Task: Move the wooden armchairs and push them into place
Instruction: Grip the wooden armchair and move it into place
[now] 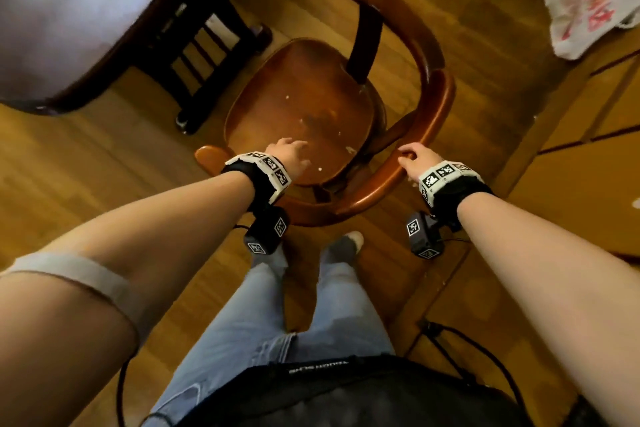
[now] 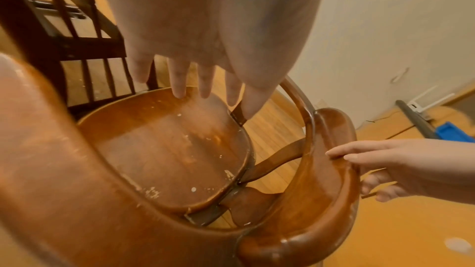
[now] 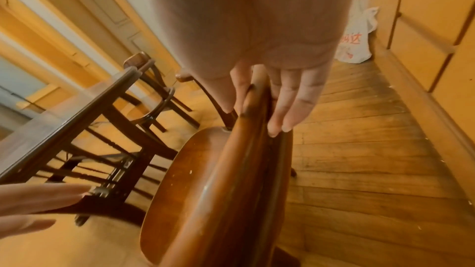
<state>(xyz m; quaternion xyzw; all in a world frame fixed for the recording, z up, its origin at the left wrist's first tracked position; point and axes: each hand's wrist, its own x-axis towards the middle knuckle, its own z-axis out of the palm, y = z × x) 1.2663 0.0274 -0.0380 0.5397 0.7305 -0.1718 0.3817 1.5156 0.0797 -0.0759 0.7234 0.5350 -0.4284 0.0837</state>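
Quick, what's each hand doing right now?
Left hand: open, fingers straight above the seat, holding nothing.
Right hand: grips the armchair's rail.

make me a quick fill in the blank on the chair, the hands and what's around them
The right hand grips the armchair's curved ____.
The left hand hovers over the seat with its fingers ____.
The table stands to the chair's ____ in the head view.
A white plastic ____ lies on the floor by the cabinets.

Missing words: rail; open; left; bag
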